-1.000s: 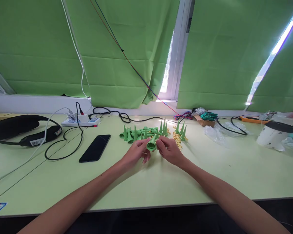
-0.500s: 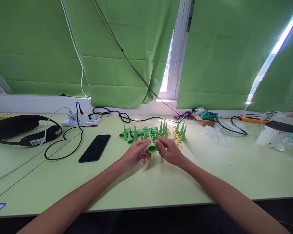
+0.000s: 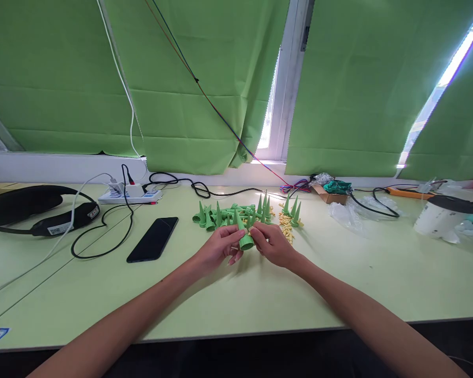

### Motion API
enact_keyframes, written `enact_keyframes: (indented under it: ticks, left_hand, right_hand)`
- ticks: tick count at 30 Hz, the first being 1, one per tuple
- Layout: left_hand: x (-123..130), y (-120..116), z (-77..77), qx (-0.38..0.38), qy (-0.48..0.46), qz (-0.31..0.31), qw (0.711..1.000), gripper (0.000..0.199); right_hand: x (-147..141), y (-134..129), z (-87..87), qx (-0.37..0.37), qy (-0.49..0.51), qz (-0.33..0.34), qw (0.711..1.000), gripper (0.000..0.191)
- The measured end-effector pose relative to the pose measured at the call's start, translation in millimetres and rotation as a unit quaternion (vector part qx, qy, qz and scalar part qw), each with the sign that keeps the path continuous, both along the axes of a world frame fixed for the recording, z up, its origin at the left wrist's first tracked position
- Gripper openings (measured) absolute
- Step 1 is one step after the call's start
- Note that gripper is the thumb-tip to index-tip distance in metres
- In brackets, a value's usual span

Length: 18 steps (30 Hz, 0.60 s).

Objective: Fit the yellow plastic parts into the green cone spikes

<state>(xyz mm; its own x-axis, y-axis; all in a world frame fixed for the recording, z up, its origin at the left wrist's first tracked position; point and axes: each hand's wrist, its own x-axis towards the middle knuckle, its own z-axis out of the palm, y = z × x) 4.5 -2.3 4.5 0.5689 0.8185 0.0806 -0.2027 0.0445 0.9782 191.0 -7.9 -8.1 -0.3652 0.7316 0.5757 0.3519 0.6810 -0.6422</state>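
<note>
Between my hands is a green hollow cone (image 3: 246, 241), its wide end toward me and its tip pointing away. My left hand (image 3: 222, 245) pinches it from the left, thumb on its side. My right hand (image 3: 274, 243) is closed at its right side, with the fingertips against it; whether they also hold a small piece is hidden. Just beyond my hands lies a pile of green cones (image 3: 236, 211), some upright, others on their sides. To its right, several upright cones (image 3: 292, 210) stand among small yellow pieces (image 3: 287, 231).
A black phone (image 3: 153, 240), headphones (image 3: 65, 218) and a power strip (image 3: 128, 197) with cables lie to the left. On the right are a small cardboard box (image 3: 331, 196), clear plastic bags (image 3: 349, 216) and a white cup with a black lid (image 3: 437, 220).
The held cone has tilted, so its opening faces lower and more of its side shows. My hands have barely moved.
</note>
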Motion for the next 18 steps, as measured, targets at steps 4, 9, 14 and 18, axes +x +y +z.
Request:
enact_keyframes:
  ticks: [4,9,14,18]
  left_hand:
    - [-0.6,-3.4,2.1,0.091,0.064,0.013,0.994,0.032]
    - [-0.1,-8.2,3.4,0.16,0.135,0.022,0.978,0.036]
    - [1.6,-8.3,0.3,0.193,0.203,0.065,0.958,0.036]
    - [2.0,-6.7,-3.9,0.23,0.238,0.094,0.939,0.032]
  right_hand:
    - [-0.1,0.8,-0.3,0.015,-0.01,-0.009,1.0,0.043]
    - [0.5,3.1,-1.7,0.037,-0.022,-0.007,0.999,0.041]
    - [0.9,4.5,-2.5,0.028,-0.035,-0.016,0.999,0.042]
    - [1.0,5.1,-2.7,0.014,-0.063,-0.018,0.998,0.044]
